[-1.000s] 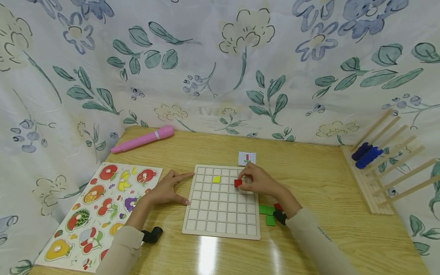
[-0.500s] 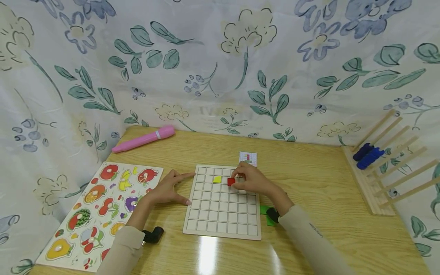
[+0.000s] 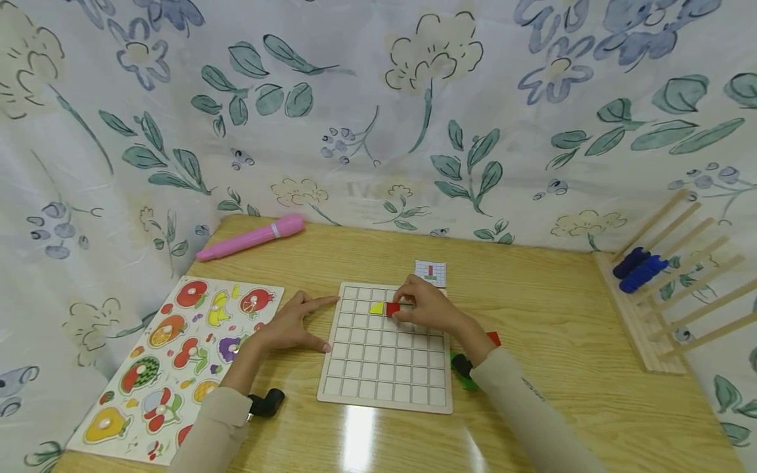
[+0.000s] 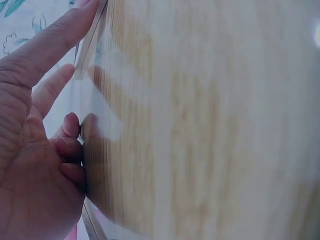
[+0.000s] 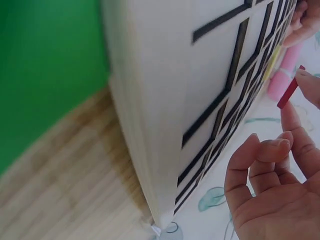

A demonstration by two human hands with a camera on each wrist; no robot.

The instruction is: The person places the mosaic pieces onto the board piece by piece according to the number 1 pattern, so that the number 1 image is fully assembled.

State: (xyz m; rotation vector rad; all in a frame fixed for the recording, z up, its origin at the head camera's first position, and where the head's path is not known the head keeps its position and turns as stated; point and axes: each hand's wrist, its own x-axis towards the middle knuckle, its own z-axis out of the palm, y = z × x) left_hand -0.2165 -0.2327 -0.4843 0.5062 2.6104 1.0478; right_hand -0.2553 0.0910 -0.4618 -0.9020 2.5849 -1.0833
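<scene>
My right hand (image 3: 434, 309) pinches a small red square tile (image 3: 393, 309) between thumb and index finger over the white gridded board (image 3: 384, 371). In the right wrist view the tile (image 5: 291, 91) is edge-on between those fingertips, a little off the grid; the other fingers bend inward. Just left of it, a yellow tile (image 3: 376, 307) lies on the board. My left hand (image 3: 286, 328) touches the board's left edge with its extended index finger and thumb. The left wrist view shows its remaining fingers bent against the wooden table (image 4: 200, 125).
Green tiles (image 3: 467, 383) and a red tile (image 3: 493, 338) lie by the board's right side, partly behind the right wrist. A pattern card (image 3: 430, 270) is behind the board. Around are a fruit puzzle (image 3: 171, 368), a pink pen-shaped object (image 3: 251, 240) and a wooden peg rack (image 3: 639, 315).
My right hand has carried the red tile leftward across the grid, bringing it beside the yellow tile. My left hand keeps its place at the board's edge.
</scene>
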